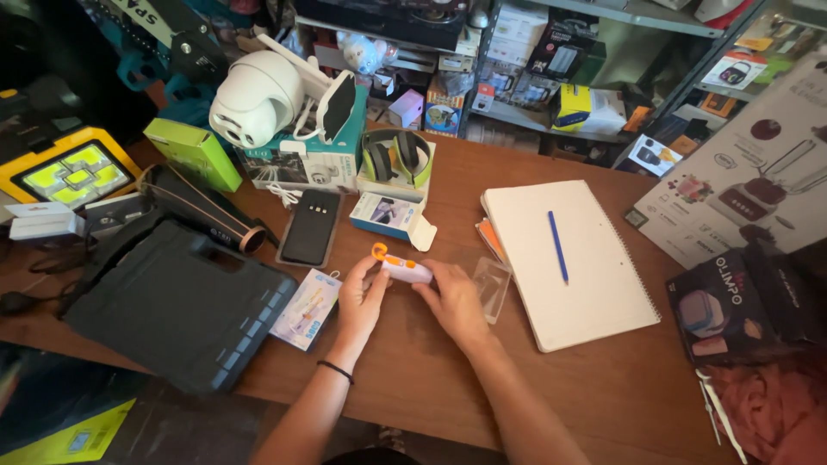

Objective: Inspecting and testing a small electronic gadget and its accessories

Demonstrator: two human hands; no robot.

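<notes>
Both hands' fingers around gadget

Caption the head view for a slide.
Both hands, left and right, hold a small white-and-orange plastic gadget over a cluttered brown wooden table.

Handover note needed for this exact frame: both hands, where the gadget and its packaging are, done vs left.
Left hand: fingers on the orange-ringed end of the small white and orange gadget.
Right hand: grips its other end.
Gadget is held just above the wooden table.
Clear plastic tray lies beside the right hand; printed card insert beside the left.
Done: gadget is out of its packaging.
Left: cannot tell from this frame.
</notes>
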